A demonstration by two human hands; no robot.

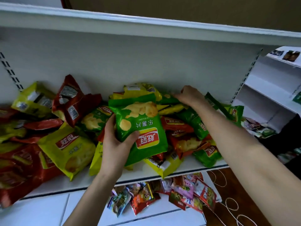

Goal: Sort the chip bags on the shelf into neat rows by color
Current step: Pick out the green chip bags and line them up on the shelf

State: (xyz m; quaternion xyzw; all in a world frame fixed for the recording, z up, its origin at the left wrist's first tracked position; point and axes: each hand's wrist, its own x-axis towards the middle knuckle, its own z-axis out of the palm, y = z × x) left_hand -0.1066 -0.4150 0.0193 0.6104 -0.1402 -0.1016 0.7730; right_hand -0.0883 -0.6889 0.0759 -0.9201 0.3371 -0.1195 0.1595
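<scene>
white metal shelf (143, 175) shows a bare strip along its front lip, widest at 7 o'clock; one yellow bag (163, 168) overhangs that lip at 5 o'clock. above the heap, the back panel (130, 62) runs plain up to the upper shelf (146, 25) at 12 o'clock. the left hand (117, 144) grips a green chip bag (138, 126) at centre, thumb across its face, over the mixed heap (68, 149) of red, yellow and green bags. the right hand (190, 97), at 2 o'clock, lies fingers-down on green bags at the back; whether it grips one i cannot tell. snack packets (162, 194) lie below at 6 o'clock, and string (229, 207) curls on brown floor at 5 o'clock.
</scene>
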